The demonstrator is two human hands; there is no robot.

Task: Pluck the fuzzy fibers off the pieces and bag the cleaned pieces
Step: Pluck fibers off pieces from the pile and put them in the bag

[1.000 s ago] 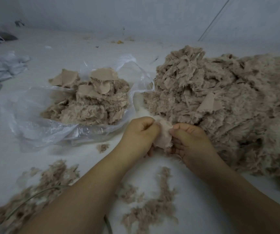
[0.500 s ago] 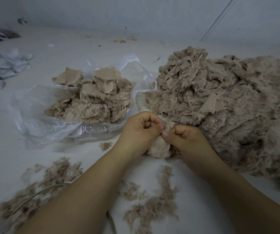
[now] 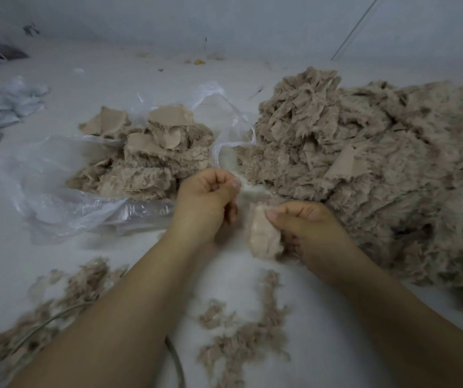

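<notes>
While right hand (image 3: 306,228) fingers pinch the piece (image 3: 264,236), curled left hand (image 3: 208,197) fingers sit just beside it.

A piecework workshop (probably textile); fur scrap heap (image 3: 378,169) on a white worktable (image 3: 146,79).

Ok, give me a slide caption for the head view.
Right hand holds a fuzzy piece while left hand plucks fibers, clear bag beside.

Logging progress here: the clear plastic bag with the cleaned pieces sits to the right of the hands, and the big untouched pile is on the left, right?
Reversed. The head view shows the clear plastic bag left of the hands, the big pile on the right.
</notes>
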